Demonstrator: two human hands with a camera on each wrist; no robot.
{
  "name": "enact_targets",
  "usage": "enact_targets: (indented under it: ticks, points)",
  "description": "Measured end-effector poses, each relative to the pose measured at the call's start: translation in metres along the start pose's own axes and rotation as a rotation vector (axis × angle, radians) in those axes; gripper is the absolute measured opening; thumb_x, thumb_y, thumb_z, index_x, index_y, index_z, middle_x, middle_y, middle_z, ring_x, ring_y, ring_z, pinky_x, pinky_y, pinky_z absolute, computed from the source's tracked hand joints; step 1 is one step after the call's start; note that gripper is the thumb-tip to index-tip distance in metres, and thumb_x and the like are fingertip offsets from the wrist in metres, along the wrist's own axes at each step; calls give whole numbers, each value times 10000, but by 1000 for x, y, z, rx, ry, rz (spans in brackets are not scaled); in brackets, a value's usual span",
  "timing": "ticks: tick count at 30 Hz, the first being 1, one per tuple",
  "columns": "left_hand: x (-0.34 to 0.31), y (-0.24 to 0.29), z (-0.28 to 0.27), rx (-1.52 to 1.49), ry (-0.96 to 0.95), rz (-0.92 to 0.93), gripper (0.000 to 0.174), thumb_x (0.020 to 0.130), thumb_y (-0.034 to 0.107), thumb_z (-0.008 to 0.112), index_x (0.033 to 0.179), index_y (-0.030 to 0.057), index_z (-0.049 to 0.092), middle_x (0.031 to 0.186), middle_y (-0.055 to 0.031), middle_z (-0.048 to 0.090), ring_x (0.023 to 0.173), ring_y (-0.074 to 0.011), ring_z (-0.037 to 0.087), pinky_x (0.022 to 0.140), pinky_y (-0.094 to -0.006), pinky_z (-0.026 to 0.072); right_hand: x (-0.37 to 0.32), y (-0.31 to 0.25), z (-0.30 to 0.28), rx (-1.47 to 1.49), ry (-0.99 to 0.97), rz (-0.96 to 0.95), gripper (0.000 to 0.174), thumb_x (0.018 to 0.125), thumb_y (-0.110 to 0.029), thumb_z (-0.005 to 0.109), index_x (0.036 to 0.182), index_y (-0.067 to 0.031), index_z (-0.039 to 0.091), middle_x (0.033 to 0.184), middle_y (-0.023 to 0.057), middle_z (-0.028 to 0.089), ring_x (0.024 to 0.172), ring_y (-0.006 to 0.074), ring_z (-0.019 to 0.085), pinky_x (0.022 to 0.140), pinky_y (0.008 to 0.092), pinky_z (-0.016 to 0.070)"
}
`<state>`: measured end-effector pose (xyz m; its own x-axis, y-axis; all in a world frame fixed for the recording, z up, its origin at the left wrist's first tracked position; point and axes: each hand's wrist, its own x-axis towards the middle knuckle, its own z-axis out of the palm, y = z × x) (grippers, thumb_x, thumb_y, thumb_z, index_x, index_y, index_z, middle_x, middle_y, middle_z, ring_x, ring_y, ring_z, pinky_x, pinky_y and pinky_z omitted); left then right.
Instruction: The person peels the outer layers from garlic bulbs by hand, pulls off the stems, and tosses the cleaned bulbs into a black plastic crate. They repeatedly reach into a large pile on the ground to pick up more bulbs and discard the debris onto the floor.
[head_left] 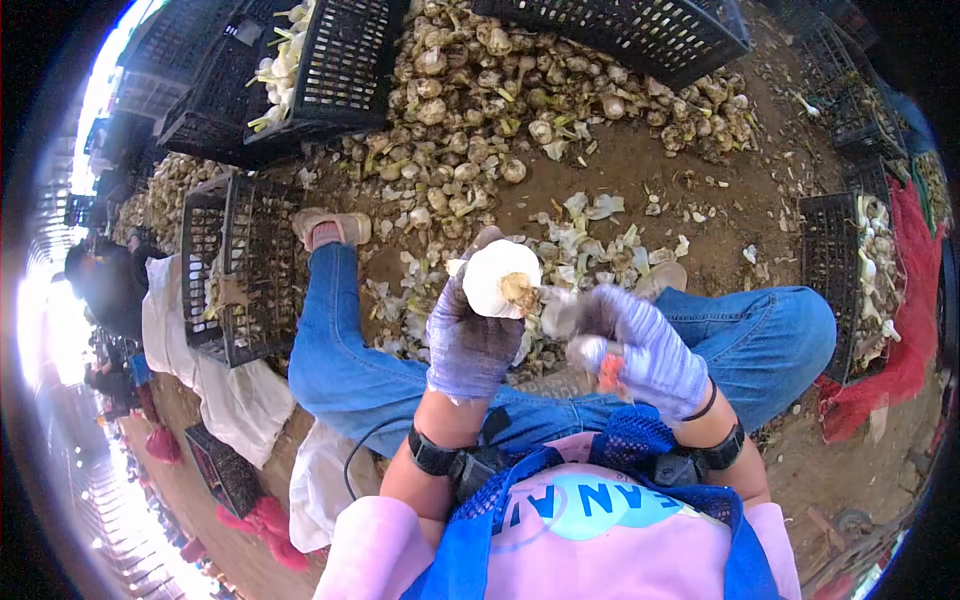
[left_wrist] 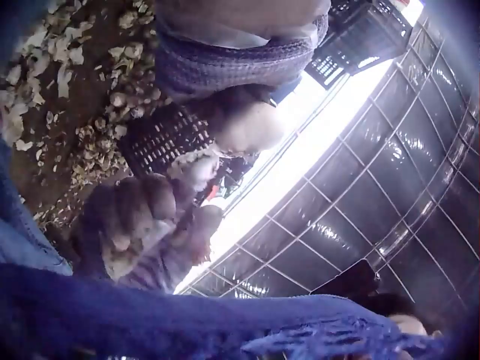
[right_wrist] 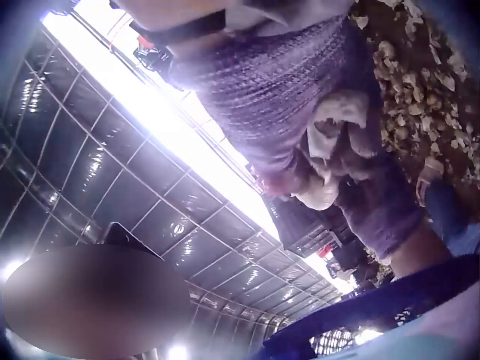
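My left hand (head_left: 470,335), in a stained purple-grey knit glove, holds up a white garlic bulb (head_left: 492,275). The bulb's brownish root end (head_left: 518,290) faces the right. Close beside it, my gloved right hand (head_left: 645,350) has its fingers curled, with a blurred pale scrap of garlic skin (head_left: 558,312) at the fingertips, right by the root end. Something orange (head_left: 611,372) shows near the right thumb. In the left wrist view the bulb (left_wrist: 251,127) sits below the left glove (left_wrist: 232,67). The right glove (right_wrist: 255,90) fills the top of the right wrist view.
Loose garlic bulbs (head_left: 450,120) are heaped on the dirt ahead, with peeled skins (head_left: 600,250) between my legs. Black crates (head_left: 345,70) stand ahead, at the left and at the right (head_left: 830,285). A red cloth (head_left: 910,290) lies by the right crate; white sacks (head_left: 200,370) lie left.
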<state>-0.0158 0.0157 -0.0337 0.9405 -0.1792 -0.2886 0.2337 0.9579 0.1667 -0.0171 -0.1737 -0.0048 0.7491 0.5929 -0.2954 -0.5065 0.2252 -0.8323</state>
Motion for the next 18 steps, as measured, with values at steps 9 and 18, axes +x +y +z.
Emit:
enact_targets:
  ticks: [9,18]
  points:
    - [-4,-11,-1,384,60,20,513,847,325,499,1256,35,392,1121,-159,538,1045,-302,523,917,-457,407,28,16,-4,-109,108,-217,533,740,-135,686,1209,-25,459,852,39,600,716,65,524,636,226,449]
    - [2,-22,-7,628,186,283,401,862,260,518,1184,34,441,1071,-115,559,986,-242,554,884,-388,439,28,27,-4,-108,79,-128,225,767,-61,584,976,21,573,735,26,601,593,120,534,556,271,464]
